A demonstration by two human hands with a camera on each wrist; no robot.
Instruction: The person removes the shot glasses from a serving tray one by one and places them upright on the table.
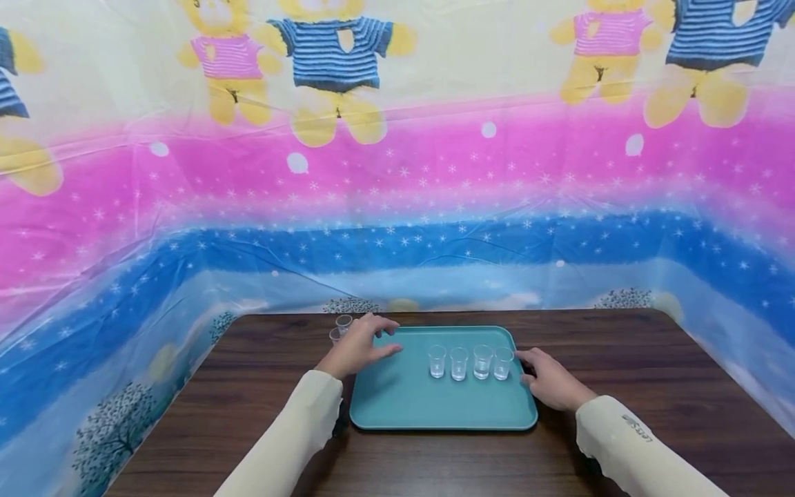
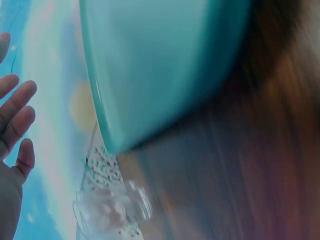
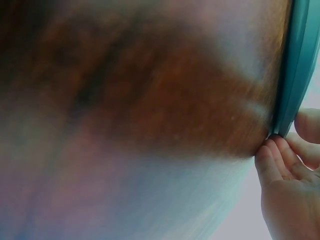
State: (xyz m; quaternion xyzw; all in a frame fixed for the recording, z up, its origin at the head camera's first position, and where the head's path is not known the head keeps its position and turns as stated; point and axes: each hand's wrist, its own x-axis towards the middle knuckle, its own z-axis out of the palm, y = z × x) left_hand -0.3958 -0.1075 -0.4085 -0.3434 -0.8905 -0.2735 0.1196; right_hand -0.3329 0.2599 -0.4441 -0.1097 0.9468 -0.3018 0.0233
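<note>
A teal tray [image 1: 397, 407] lies on the table, carrying a row of several small clear shot glasses [image 1: 459, 364] toward its right side. My left hand [image 1: 362, 343] hovers over the tray's left edge, its fingers spread and nothing between them; in the left wrist view the fingers [image 2: 17, 112] are apart from the tray. Just behind that hand stand two more shot glasses [image 1: 344, 323] on the table, partly hidden by it. My right hand [image 1: 553, 379] holds the tray's right rim, fingers on the outer side and thumb over it, close to the rightmost glass.
The dark wooden table [image 1: 621, 373] extends on both sides of the tray and in front of it. A printed cloth [image 1: 397, 172] with teddy bears and snowflakes hangs behind the table and along its sides.
</note>
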